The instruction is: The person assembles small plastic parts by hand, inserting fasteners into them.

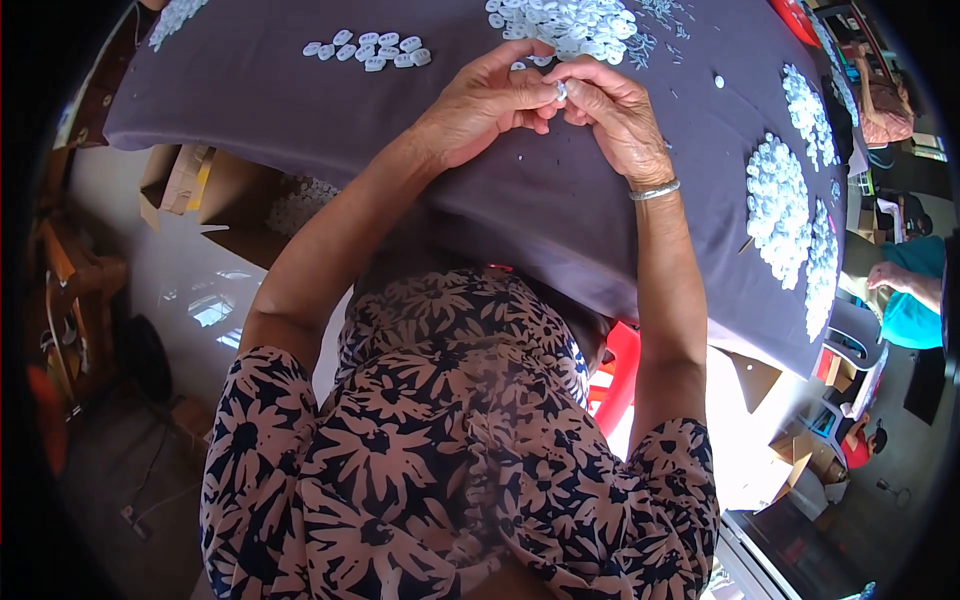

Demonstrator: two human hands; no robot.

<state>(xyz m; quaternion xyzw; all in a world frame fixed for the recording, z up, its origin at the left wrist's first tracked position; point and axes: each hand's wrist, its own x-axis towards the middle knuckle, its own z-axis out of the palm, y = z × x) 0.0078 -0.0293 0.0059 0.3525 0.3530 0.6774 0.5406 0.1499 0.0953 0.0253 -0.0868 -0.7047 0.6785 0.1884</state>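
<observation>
Both hands meet over the far middle of the table, fingertips pinched around one small white plastic piece (561, 91). My left hand (490, 100) grips it from the left between thumb and fingers. From the other side, my right hand (612, 108), with a bracelet at its wrist, holds the same piece; the fingers cover most of it. Just beyond them lies a heap of similar white plastic pieces (565, 25). Small grey metal bits (645, 45) are scattered right of that heap. A group of white oval pieces (375, 48) sits to the left.
A dark cloth covers the table (400, 100). More white pieces (778, 205) are heaped along its right side. An open cardboard box (240, 205) stands below the left edge. A red stool (622, 375) is beside me. Other people (915, 290) are off to the right.
</observation>
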